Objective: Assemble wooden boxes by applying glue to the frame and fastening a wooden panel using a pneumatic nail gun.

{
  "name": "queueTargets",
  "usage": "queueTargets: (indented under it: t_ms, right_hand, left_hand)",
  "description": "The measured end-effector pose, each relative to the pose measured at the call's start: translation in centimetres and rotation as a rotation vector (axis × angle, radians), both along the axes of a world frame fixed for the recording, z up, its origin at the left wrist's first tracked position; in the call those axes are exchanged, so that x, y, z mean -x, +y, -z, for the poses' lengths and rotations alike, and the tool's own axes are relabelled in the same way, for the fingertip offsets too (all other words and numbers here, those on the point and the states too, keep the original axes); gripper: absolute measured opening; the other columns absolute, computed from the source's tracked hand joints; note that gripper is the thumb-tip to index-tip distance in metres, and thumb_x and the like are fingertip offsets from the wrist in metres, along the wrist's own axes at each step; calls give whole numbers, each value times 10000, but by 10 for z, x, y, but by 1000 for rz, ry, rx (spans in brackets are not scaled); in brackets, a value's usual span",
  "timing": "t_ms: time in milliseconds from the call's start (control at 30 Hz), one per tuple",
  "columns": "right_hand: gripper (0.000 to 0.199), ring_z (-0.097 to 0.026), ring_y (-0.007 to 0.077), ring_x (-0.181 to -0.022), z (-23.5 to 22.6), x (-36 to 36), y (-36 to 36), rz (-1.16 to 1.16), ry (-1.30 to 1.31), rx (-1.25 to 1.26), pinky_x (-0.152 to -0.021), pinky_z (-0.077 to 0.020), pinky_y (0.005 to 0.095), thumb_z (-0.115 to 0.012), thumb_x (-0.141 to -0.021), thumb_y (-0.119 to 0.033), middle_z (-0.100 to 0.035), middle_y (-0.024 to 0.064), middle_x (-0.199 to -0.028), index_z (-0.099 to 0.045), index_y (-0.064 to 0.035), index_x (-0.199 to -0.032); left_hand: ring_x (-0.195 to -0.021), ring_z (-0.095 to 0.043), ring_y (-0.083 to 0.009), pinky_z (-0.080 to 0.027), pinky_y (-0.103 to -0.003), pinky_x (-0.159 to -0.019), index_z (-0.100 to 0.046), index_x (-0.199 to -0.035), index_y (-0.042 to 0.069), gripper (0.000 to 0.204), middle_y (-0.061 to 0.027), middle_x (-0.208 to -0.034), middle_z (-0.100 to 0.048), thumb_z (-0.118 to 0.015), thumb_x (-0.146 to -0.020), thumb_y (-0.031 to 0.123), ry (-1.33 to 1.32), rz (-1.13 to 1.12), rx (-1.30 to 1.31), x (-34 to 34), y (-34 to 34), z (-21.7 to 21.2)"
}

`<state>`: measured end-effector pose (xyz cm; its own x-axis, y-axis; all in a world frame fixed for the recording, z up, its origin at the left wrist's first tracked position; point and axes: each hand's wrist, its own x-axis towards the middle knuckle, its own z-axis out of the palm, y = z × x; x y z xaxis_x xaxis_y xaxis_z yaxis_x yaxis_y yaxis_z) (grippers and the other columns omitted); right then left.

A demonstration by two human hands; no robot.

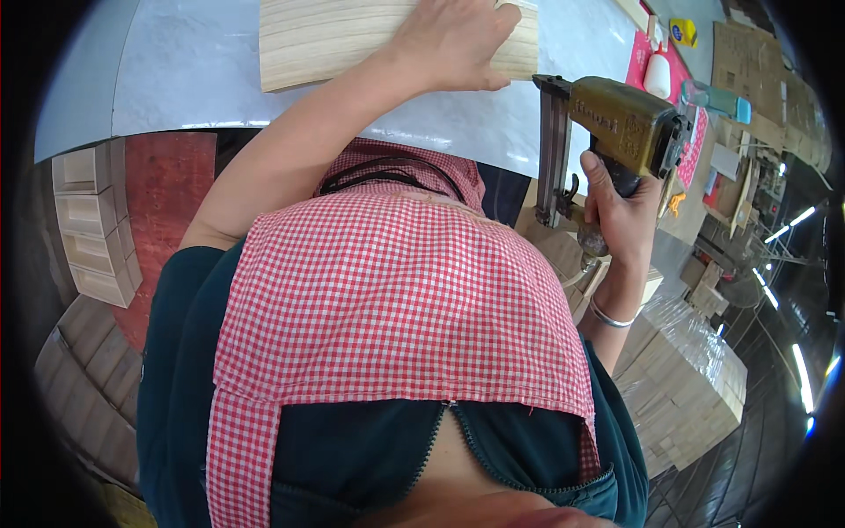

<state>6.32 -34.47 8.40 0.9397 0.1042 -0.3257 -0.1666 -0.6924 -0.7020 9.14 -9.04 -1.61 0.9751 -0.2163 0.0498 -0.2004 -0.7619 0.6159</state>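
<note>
A pale wooden piece (pixel 326 44) with visible grain lies on the light marbled tabletop (pixel 198 70), cut off by the picture's upper edge. My left hand (pixel 458 44) grips it near its right end, though some of the fingers are hidden. To the right, my right hand (pixel 625 211) is wrapped around the handle of a nail gun (pixel 620 114) with a worn brownish body and a dark upright magazine. The gun's nose is close to the right end of the wood; whether they touch I cannot tell.
Beyond the gun stand a white squeeze bottle (pixel 657 75), a yellow container (pixel 683 33) and a clear bottle with a blue end (pixel 726 104). Open wooden boxes (pixel 88 220) are stacked at left. A plastic-wrapped stack of wooden pieces (pixel 682 387) stands at lower right.
</note>
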Motion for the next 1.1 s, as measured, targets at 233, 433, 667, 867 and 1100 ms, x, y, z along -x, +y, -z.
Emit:
queueTargets:
  t_ms: [233, 433, 667, 867, 1100]
  right_hand:
    - [225, -442, 81, -395, -3, 0, 15, 27, 1, -15, -373, -339, 223, -808, -862, -179, -562, 7, -565, -680, 5, -867]
    - [233, -452, 85, -389, -1, -6, 11, 31, -56, -8, -367, -349, 224, -805, -867, -189, -569, 12, -563, -679, 8, -865]
    - [241, -452, 87, -380, -7, -6, 13, -11, -91, -6, -362, -355, 223, -804, -868, -194, -576, 17, -561, -677, 10, -860]
    - [250, -445, 83, -374, -8, -9, 9, -26, -56, -3, -358, -355, 221, -803, -871, -203, -573, 16, -554, -675, 11, -856]
    - [268, -446, 79, -372, -10, -7, 13, -53, -145, -59, -353, -355, 222, -795, -881, -227, -557, 6, -532, -672, 9, -850]
  left_hand:
    - [-1192, -510, -335, -364, -450, -1064, -615, -1005, 10, 499, -207, -1274, -570, -807, -704, 358, -55, -23, -9, 4, -2, 4]
    - [-1198, -511, -319, -362, -440, -1067, -613, -980, 31, 478, -185, -1293, -570, -821, -688, 348, -125, -48, -31, 13, -10, 5]
    - [-1204, -512, -301, -359, -428, -1069, -610, -950, 57, 456, -159, -1316, -570, -836, -669, 336, -202, -85, -53, 20, -18, 5]
    - [-1210, -513, -285, -356, -418, -1071, -608, -925, 79, 440, -137, -1335, -571, -850, -653, 326, -253, -109, -73, 19, -25, 7]
    - [-1216, -514, -267, -354, -407, -1074, -605, -896, 104, 425, -112, -1357, -571, -865, -634, 314, -352, -149, -101, 35, -26, 7]
